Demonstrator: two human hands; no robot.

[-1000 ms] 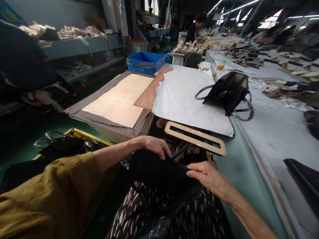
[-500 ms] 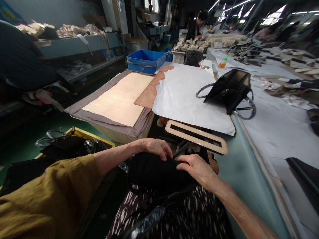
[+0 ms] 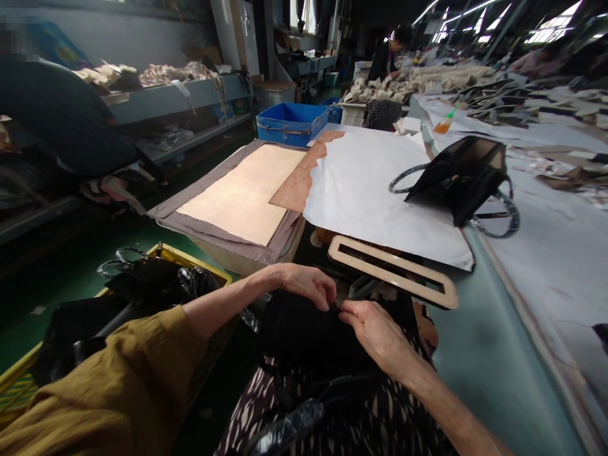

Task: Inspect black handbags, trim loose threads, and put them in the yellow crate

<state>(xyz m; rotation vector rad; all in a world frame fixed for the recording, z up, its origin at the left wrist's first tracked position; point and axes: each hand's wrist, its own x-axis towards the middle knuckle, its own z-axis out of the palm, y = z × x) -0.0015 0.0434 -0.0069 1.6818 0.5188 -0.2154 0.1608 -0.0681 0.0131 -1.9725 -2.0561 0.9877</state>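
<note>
Bags (image 3: pixel 142 278) partly fill the yellow crate (image 3: pixel 19 371), some hidden behind a mustard sleeve (image 3: pixel 126 373). Right of that crate, left hand (image 3: pixel 305 282) and right hand (image 3: pixel 375 330), fingertips pinched, hold the lap's (image 3: pixel 244 411) black bag (image 3: pixel 299 329) by its upper edge, details lost in darkness.

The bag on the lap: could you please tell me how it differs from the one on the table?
The lap bag has the left hand and right hand at its top; the table bag is untouched. The table bag shows a brownish area, the lap bag only black. The table bag's handles stick out on two sides; one handle of the lap bag lies over the patterned cloth. Both have plastic-wrapped handles.
</note>
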